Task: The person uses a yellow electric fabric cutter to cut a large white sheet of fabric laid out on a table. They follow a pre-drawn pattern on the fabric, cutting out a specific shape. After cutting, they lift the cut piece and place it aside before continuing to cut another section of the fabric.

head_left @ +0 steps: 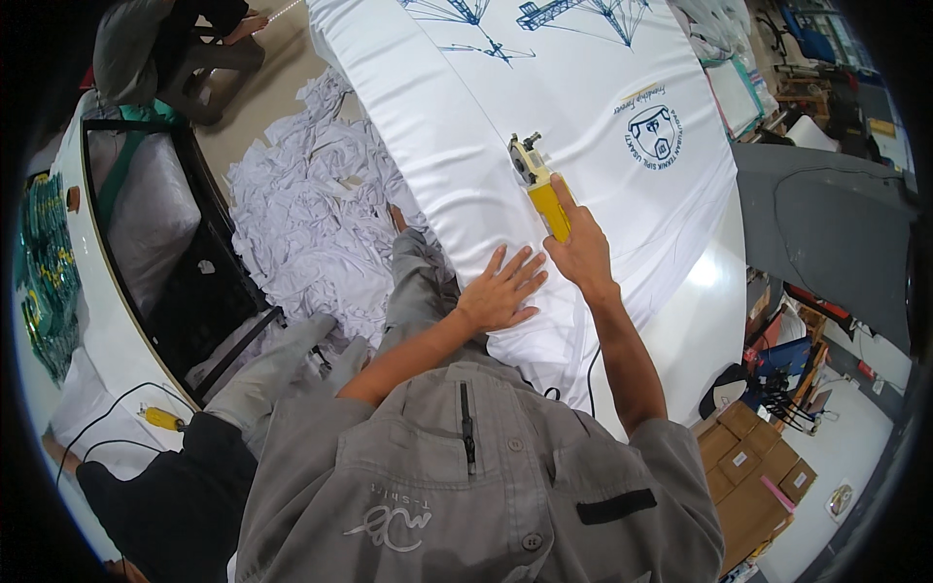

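A white satiny fabric with blue printed line drawings and an emblem lies in layers on a white table. My right hand is closed round a yellow powered cutting tool, whose metal head sits on the fabric along a thin line or edge. A black cord runs down beside my right arm. My left hand lies palm down on the fabric, left of and below the cutter, with its fingers spread.
White scraps cover the floor at left. Beyond are a black-framed bin, a second yellow cutter, stacked green packets and another person. At right are a grey table and cardboard boxes.
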A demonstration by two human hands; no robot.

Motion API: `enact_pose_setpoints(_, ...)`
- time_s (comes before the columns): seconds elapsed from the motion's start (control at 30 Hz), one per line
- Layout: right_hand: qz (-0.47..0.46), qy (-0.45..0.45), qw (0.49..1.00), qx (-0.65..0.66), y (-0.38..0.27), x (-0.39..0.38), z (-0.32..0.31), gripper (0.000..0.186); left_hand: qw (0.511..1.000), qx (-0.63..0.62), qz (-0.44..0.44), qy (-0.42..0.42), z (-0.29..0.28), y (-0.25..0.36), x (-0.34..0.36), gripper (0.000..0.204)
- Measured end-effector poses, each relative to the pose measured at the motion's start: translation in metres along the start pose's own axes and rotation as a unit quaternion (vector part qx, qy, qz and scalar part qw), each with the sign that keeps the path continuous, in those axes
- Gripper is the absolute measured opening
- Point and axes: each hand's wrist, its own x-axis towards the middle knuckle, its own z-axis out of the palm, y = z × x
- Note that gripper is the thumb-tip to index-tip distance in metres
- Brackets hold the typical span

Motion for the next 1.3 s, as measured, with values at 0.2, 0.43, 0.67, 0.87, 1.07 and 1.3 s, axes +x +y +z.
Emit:
enact_pose_setpoints(0.2, 0.001, -0.010, 1.000, -0.014, -0.008, 0.023, 0.000, 0.100, 1.000, 0.001, 0.006, 0.009, 0.001, -0.002, -0.002, 0.067)
enact_pose_setpoints(0.43, -0.016, 0.000, 1.000, -0.012, -0.034, 0.058, -0.002, 0.101, 1.000, 0.006, 0.002, -0.010, -0.005, -0.004, -0.002, 0.066)
enact_pose_setpoints(0.67, -0.017, -0.001, 0.999, -0.031, -0.070, 0.107, -0.001, 0.102, 1.000, -0.018, -0.003, -0.024, -0.011, -0.007, -0.003, 0.063)
enact_pose_setpoints(0.87, -0.047, 0.013, 0.998, -0.039, -0.092, 0.152, 0.006, 0.101, 0.993, -0.106, -0.035, -0.026, -0.013, -0.004, -0.002, 0.061)
enact_pose_setpoints(1.07, -0.067, 0.010, 0.996, -0.050, -0.122, 0.193, 0.006, 0.104, 0.975, -0.206, -0.063, -0.061, -0.021, -0.005, 0.003, 0.065)
enact_pose_setpoints(1.3, -0.083, 0.015, 0.996, -0.030, -0.156, 0.238, 0.006, 0.103, 0.941, -0.297, -0.084, -0.139, -0.054, -0.019, 0.014, 0.073)
